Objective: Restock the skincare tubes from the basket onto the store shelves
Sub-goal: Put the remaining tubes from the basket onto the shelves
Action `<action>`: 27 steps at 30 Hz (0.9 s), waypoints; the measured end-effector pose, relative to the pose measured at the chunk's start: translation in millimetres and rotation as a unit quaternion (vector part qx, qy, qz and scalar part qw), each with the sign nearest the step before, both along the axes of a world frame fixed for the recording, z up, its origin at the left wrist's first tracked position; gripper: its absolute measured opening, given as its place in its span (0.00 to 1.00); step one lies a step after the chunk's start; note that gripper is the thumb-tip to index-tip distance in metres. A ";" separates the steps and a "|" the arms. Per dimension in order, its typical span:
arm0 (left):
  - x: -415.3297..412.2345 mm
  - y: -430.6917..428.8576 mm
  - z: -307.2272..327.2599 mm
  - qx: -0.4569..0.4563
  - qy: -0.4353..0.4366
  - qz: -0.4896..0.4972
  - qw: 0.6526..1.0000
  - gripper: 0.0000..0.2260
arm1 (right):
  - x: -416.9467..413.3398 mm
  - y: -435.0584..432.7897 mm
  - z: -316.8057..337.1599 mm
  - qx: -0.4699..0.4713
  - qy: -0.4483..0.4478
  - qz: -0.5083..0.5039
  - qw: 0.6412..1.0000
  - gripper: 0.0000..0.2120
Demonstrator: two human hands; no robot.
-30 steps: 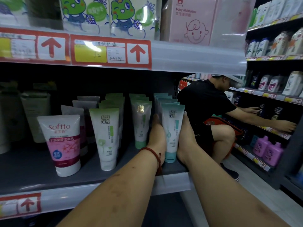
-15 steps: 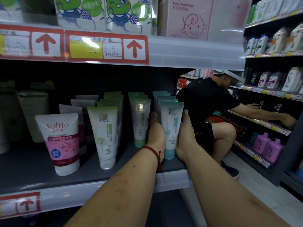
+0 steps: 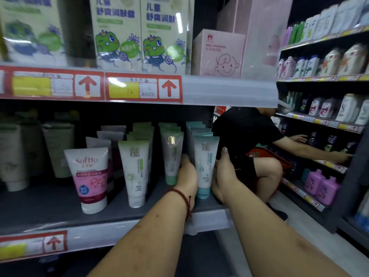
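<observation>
Teal tube (image 3: 205, 166) upright between left hand (image 3: 187, 174), right hand (image 3: 223, 172)

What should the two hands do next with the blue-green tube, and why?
Probably slide both hands back and let go. The blue-green tube already stands upright on its cap at the front of its row on the shelf, with the left hand and right hand flat against its sides.
</observation>
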State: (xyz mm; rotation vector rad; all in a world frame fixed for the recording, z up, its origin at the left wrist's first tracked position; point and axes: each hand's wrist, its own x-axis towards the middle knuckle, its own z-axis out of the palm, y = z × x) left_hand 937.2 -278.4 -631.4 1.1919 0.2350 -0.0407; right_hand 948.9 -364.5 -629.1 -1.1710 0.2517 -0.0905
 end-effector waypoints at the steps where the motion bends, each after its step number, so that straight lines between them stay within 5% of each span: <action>1: -0.7 1.9 -1.3 0.006 -0.002 0.001 1.000 0.18 | -4.3 -1.6 0.7 -0.008 0.001 0.012 1.000 0.33; 5: -4.4 7.0 -4.6 0.099 -0.029 -0.076 0.992 0.21 | -18.9 -9.1 -0.2 -0.065 0.005 0.057 0.996 0.34; 10: -3.4 27.8 -12.0 0.029 -0.023 -0.083 0.996 0.30 | -32.3 -28.9 -4.1 -0.089 0.008 0.109 0.990 0.39; 27: -26.8 26.7 -14.2 0.121 -0.082 -0.132 0.980 0.28 | -40.0 -34.9 -18.6 -0.085 -0.060 0.112 0.988 0.36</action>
